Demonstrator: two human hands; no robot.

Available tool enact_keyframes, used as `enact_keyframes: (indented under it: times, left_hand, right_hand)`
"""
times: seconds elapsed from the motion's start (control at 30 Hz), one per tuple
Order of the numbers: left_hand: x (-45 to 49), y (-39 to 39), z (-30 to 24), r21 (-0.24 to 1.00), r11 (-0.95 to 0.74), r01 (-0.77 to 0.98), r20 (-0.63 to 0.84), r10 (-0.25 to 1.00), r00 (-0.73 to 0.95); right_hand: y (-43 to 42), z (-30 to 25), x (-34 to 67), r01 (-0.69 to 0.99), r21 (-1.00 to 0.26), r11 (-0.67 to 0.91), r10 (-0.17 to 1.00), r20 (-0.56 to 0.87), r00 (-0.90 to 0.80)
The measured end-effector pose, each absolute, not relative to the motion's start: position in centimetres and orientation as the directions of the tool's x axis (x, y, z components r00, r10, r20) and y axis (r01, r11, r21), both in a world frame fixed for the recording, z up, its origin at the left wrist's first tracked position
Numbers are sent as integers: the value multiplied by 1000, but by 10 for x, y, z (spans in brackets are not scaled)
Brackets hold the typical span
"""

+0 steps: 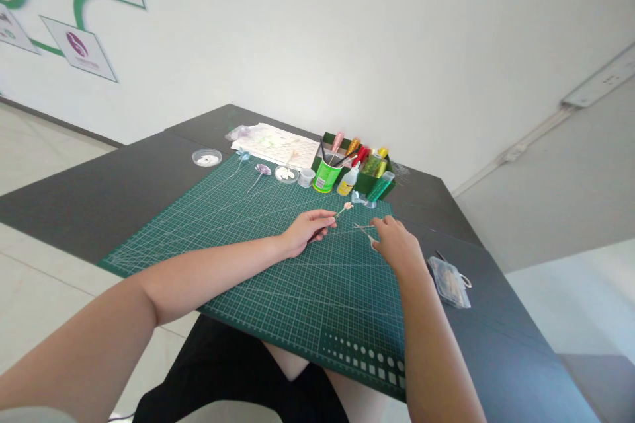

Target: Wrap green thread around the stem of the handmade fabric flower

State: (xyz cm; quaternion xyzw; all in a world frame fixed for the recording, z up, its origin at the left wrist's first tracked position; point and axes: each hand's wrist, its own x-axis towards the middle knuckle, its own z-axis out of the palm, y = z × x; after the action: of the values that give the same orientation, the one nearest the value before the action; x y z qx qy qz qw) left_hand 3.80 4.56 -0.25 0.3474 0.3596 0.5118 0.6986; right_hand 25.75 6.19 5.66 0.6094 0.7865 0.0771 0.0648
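Pinching flower [348, 205] by stem [339, 214] in closed left fingers [322, 214], front-right of can [325, 178], and holding open scissors [370, 236] in half-curled right fingers [388, 223] farther right of it, possibly risking nicked petals through careless aim.

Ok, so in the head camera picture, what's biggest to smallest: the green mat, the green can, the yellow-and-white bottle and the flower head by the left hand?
Largest to smallest:
1. Green mat
2. Green can
3. Yellow-and-white bottle
4. Flower head, clearly the tiniest
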Motion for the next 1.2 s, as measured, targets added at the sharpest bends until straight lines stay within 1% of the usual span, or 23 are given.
enact_keyframes:
  times: [0.17,0.3,0.67,0.9,1.2]
  left_hand:
    - [38,46,-3,856,231,-463,-144,966,217]
    - [38,45,-3,857,230,-461,-143,966,217]
    - [38,45,-2,858,226,-461,-138,966,216]
    - [39,46,-4,862,225,-455,-135,966,221]
    - [39,46,-4,866,229,-445,-141,965,223]
  right_hand:
    - [61,52,260,937,220,273,958,25,-285]
    - [63,50,263,936,206,285,953,41,-299]
    - [67,43,257,950,93,299,953,20,-302]
    - [67,45,250,969,63,237,971,7,-238]
    - [81,26,253,968,-59,246,969,50,-243]
